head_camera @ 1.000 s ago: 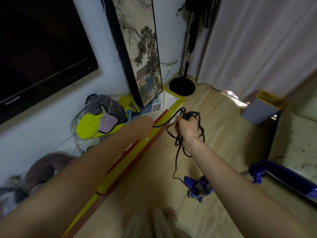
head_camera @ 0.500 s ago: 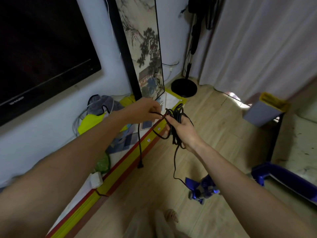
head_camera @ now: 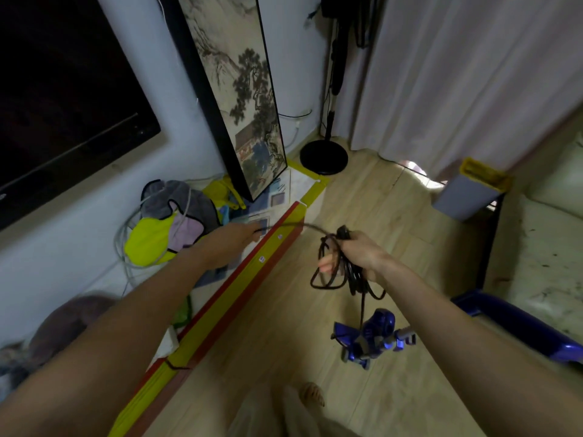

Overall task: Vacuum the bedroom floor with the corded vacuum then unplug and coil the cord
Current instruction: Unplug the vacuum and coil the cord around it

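Currently you are working the coiling step; vacuuming appears finished and the cord unplugged, judging by the free end in hand. Going left to right: your left hand (head_camera: pixel 235 238) is pinching the loose run of the thin black power cord (head_camera: pixel 342 272) out over the yellow-and-red strip (head_camera: pixel 220 310) along the wall, fingers curled on it. That run is arcing across to your right hand (head_camera: pixel 359 257), which is gripping the gathered bundle of loops, fingers wrapped round it, several loops hanging below the fist. One strand is dropping from the bundle to the blue plastic vacuum body (head_camera: pixel 372 337) lying on the pale wooden floor (head_camera: pixel 394 209), its blue handle (head_camera: pixel 517 323) stretching off to the right.

Next move, as a judgement: bring the left hand's length across and lay it as another loop into the right hand, keeping loop size even so nothing tangles.

Against half a second ago: the hands were then close together at the bundle; now they are well apart, the left drawn out leftward with the cord taut between them.
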Demonstrator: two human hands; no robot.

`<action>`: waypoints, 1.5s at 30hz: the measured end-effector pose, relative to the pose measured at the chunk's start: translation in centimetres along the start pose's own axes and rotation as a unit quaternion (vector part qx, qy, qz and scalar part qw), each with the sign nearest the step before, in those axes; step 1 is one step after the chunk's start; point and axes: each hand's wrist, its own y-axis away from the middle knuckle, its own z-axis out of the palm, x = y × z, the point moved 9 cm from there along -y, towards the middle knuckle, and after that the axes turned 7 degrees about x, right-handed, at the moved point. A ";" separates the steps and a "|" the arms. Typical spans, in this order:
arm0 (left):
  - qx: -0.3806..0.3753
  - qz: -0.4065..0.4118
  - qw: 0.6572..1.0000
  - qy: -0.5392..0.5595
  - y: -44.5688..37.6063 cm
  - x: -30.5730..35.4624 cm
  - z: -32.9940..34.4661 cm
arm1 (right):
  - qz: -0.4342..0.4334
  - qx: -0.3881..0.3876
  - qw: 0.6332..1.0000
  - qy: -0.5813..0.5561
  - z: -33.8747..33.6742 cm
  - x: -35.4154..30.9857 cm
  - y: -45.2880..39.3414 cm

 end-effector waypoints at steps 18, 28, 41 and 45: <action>-0.099 0.061 0.992 -0.047 -10.3 7.9 2.7 | -0.052 -0.054 0.996 -0.056 -3.9 0.6 0.3; -0.308 0.371 0.869 -0.116 -6.3 20.4 8.7 | -0.021 0.128 0.987 0.095 -6.6 5.4 4.0; -0.490 0.361 0.790 0.081 1.3 24.1 12.6 | -0.019 0.260 0.965 0.015 -7.0 10.9 13.7; -0.361 0.361 0.845 0.161 0.4 25.4 13.3 | -0.069 0.284 0.955 -0.053 -7.6 12.4 14.5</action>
